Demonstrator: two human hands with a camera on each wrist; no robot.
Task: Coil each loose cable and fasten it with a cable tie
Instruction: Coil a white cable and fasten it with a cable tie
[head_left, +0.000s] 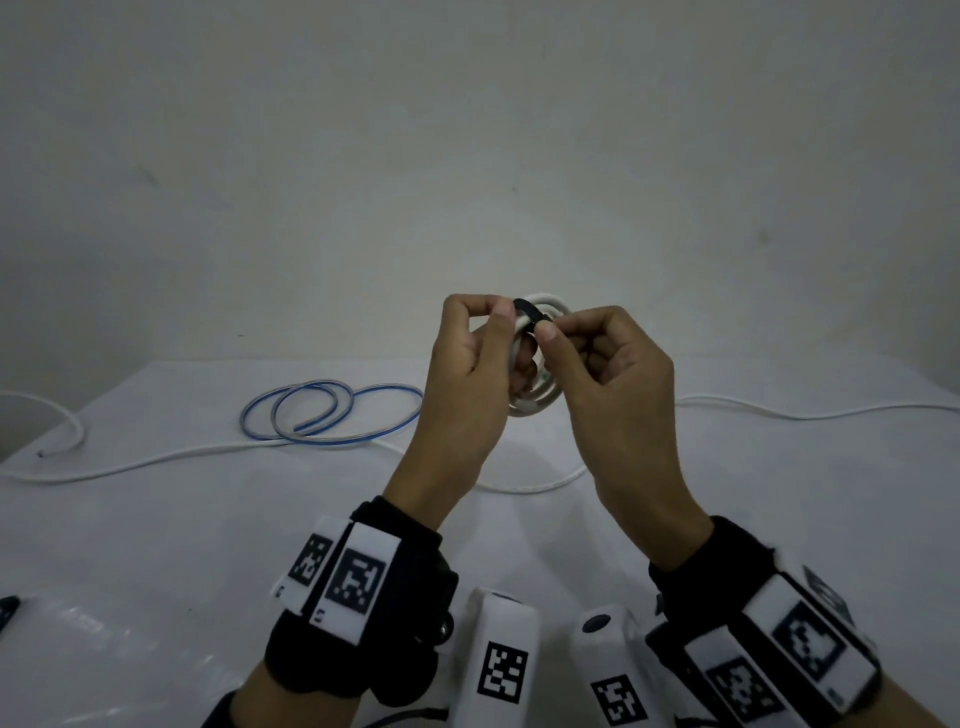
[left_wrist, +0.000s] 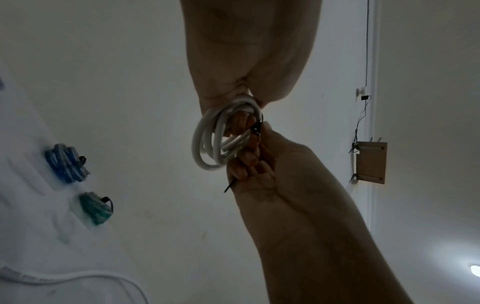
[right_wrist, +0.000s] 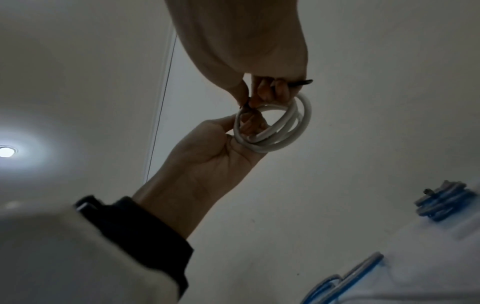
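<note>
A small white cable coil is held up in the air above the white table. My left hand grips it, with fingers through the loop and the thumb on its top. A black cable tie wraps the top of the coil. My right hand pinches the tie between thumb and forefinger right beside the left thumb. In the left wrist view the tie's thin tail sticks out below the right hand's curled fingers. The right wrist view shows the coil as a few loose turns.
A loose blue-striped cable lies in loops at the back left of the table. A long white cable runs across the table under my hands. A blue coil and a green coil, each tied, lie further off.
</note>
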